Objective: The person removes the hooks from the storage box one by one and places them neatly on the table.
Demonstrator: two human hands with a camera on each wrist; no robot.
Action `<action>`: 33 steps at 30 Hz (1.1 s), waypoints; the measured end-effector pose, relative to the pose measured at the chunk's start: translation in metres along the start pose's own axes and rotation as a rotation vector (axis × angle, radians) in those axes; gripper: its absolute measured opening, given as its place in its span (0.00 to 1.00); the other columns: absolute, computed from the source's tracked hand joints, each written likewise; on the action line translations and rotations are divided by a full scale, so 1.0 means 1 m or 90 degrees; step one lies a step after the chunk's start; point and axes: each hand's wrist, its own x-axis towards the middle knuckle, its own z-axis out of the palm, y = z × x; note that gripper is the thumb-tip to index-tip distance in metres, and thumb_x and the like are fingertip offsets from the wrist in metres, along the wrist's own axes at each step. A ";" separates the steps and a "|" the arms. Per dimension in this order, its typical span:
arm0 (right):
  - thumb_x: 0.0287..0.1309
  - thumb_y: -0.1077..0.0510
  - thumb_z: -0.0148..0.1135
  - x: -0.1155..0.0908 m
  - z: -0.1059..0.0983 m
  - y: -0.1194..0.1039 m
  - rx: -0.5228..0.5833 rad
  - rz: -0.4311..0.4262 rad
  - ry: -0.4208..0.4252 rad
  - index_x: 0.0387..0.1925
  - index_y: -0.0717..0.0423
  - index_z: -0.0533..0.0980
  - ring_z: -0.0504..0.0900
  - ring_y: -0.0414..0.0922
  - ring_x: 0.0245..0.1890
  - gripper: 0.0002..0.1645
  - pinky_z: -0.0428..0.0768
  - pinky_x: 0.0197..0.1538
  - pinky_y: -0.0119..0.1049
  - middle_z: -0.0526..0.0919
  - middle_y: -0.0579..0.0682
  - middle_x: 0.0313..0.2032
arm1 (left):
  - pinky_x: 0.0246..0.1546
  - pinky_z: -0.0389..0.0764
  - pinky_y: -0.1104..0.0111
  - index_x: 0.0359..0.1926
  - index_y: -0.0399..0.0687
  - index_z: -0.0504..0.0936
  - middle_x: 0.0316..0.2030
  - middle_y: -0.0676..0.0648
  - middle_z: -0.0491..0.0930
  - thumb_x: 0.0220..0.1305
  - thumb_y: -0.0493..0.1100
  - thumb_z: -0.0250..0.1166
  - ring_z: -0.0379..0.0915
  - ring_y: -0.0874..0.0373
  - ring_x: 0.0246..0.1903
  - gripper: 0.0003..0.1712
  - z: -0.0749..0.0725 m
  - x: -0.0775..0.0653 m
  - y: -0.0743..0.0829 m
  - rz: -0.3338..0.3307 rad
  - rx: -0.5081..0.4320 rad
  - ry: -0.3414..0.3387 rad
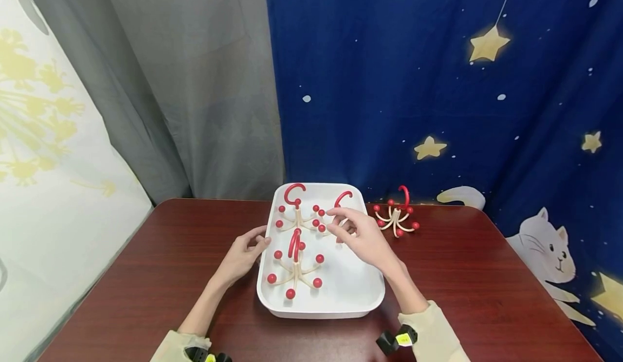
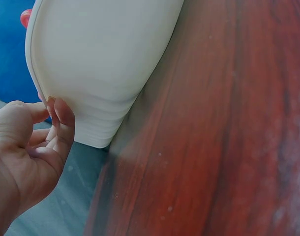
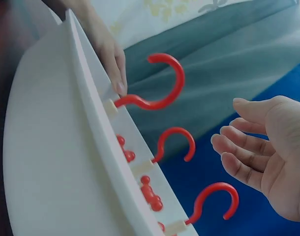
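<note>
Hooked hanger [image 1: 298,218], in tray [image 1: 348,283], between hands [image 1: 364,236]

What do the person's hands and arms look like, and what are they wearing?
The left hand and right hand are bare, with no gloves. The left sleeve and right sleeve are pale cream. Near each cuff sits a small boxy black gadget with a bright yellow label; its writing is too small to read.

Home-like rm, starry blue curtain [image 1: 365,80], grey drape [image 1: 204,80], wd. tbl. [image 1: 467,275]
</note>
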 end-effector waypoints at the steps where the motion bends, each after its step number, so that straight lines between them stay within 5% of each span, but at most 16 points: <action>1: 0.57 0.43 0.58 0.001 0.003 -0.001 0.007 0.000 -0.008 0.50 0.42 0.75 0.78 0.37 0.23 0.20 0.76 0.27 0.33 0.78 0.39 0.30 | 0.29 0.77 0.70 0.61 0.29 0.63 0.37 0.27 0.71 0.65 0.37 0.56 0.76 0.38 0.35 0.27 0.000 0.000 0.000 0.001 0.001 0.001; 12: 0.56 0.47 0.61 0.005 0.031 -0.009 0.040 -0.030 -0.049 0.50 0.43 0.75 0.79 0.40 0.26 0.19 0.78 0.30 0.33 0.78 0.38 0.34 | 0.29 0.77 0.69 0.61 0.30 0.63 0.36 0.28 0.72 0.64 0.37 0.57 0.76 0.38 0.33 0.27 0.000 -0.001 0.001 0.006 0.011 0.000; 20: 0.56 0.51 0.62 0.010 0.046 -0.012 0.061 -0.029 -0.075 0.50 0.46 0.76 0.79 0.40 0.27 0.18 0.78 0.28 0.33 0.80 0.40 0.41 | 0.29 0.78 0.63 0.61 0.35 0.65 0.34 0.34 0.74 0.64 0.40 0.58 0.77 0.48 0.28 0.26 -0.001 0.008 -0.026 0.016 0.023 0.020; 33: 0.58 0.59 0.60 0.015 0.059 -0.013 0.071 0.009 -0.096 0.45 0.45 0.76 0.79 0.43 0.25 0.13 0.78 0.25 0.33 0.78 0.40 0.38 | 0.31 0.77 0.55 0.62 0.30 0.63 0.35 0.29 0.73 0.64 0.37 0.57 0.75 0.39 0.30 0.27 -0.002 0.001 -0.003 0.005 0.009 -0.009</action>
